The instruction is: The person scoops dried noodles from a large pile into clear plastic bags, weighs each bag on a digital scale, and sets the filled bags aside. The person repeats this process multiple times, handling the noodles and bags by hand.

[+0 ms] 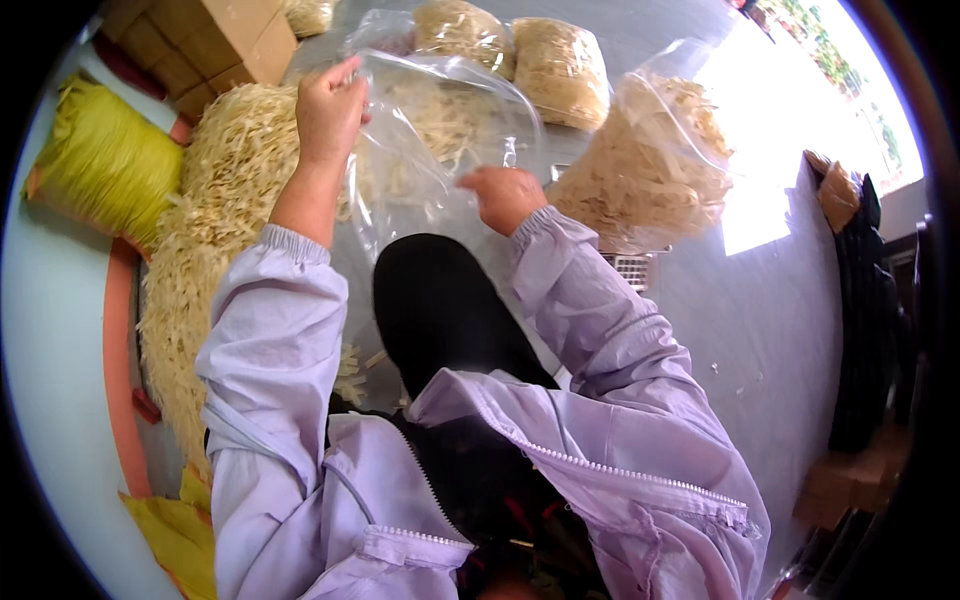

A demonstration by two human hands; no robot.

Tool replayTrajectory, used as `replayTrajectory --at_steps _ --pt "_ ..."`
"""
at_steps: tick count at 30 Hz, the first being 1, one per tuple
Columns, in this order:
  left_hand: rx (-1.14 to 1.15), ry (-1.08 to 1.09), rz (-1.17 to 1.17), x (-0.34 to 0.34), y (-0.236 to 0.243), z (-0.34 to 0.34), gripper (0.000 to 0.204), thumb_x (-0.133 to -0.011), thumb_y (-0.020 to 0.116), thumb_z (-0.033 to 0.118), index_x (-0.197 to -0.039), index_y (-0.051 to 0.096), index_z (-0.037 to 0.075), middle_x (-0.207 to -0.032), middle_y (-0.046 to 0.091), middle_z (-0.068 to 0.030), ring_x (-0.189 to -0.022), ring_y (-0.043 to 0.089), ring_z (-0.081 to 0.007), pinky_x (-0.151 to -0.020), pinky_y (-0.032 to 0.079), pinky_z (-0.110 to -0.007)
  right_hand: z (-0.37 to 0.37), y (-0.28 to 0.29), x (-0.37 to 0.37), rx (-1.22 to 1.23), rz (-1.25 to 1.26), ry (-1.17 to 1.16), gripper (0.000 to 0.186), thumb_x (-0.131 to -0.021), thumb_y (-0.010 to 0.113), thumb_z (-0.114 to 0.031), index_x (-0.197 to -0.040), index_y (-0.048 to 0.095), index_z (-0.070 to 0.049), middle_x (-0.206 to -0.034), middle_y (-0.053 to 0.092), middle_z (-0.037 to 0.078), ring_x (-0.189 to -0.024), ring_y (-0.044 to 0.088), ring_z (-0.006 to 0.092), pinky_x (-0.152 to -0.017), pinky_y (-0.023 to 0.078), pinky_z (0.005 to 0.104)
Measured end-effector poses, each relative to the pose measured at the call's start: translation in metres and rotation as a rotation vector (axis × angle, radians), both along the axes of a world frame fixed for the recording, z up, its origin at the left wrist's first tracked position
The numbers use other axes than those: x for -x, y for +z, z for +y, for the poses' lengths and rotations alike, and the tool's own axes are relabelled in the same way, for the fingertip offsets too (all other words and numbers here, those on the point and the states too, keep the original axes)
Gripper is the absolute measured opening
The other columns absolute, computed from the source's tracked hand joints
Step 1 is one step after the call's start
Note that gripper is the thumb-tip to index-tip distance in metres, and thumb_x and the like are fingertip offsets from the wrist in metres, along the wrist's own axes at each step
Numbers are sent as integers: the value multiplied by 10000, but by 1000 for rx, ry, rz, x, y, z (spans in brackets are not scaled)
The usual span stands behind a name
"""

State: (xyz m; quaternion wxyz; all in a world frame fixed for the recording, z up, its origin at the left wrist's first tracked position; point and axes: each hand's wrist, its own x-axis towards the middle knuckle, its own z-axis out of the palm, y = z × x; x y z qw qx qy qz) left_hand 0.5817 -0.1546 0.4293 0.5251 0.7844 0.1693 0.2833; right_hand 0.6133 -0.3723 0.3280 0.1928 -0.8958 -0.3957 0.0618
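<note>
A large clear plastic bag (398, 165) hangs loosely in front of me with its mouth spread. My left hand (332, 112) is raised and closed on the left side of the bag's rim. My right hand (507, 197), lower and nearer, has its fingers curled at the bag's right side, closed on the film. Through the clear plastic, pale strips show behind it; I cannot make out anything inside the bag. To my left spreads a big heap of pale, flat, dry strips (235, 150).
Right of my right hand stands a filled clear bag of strips (650, 165), a metal grid (632, 270) under its edge. More filled bags (560, 72) stand behind. Cardboard boxes (215, 45) and a yellow-green woven sack (105, 160) are at left, dark cloth (858, 310) at right.
</note>
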Motion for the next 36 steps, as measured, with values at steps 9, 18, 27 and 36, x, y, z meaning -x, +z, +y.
replayTrajectory --at_steps 9,18,27,36 --pt "137 -195 282 -10 -90 -69 436 -722 366 -48 -976 701 67 -682 658 -75 -433 513 -117 -483 451 -257 -160 119 -28 -614 502 95 226 -856 573 -147 -1057 647 -73 -911 677 87 -813 641 128 -735 505 261" --pt "385 -138 218 2 -93 -104 340 -797 522 76 -1121 623 58 -1148 607 -52 -609 549 -78 -505 440 -229 -237 105 -200 565 3 -285 940 -617 797 -370 -1395 311 -164 -1371 381 187 -1283 341 329 -1071 273 382" --pt "423 -233 226 7 -86 -101 437 -736 574 51 -1171 598 77 -1212 574 -28 -635 513 -60 -539 428 -210 -232 35 -206 -97 216 -143 542 -731 683 -398 -1191 552 -142 -1133 573 164 -1128 515 320 -961 399 409" --pt "693 -289 141 8 -87 -94 454 -766 587 24 -1213 572 100 -759 576 32 -495 389 -27 -477 349 -186 -215 78 -204 -149 -120 -468 451 -686 707 -240 -1113 611 -128 -996 638 172 -941 606 329 -825 476 387"
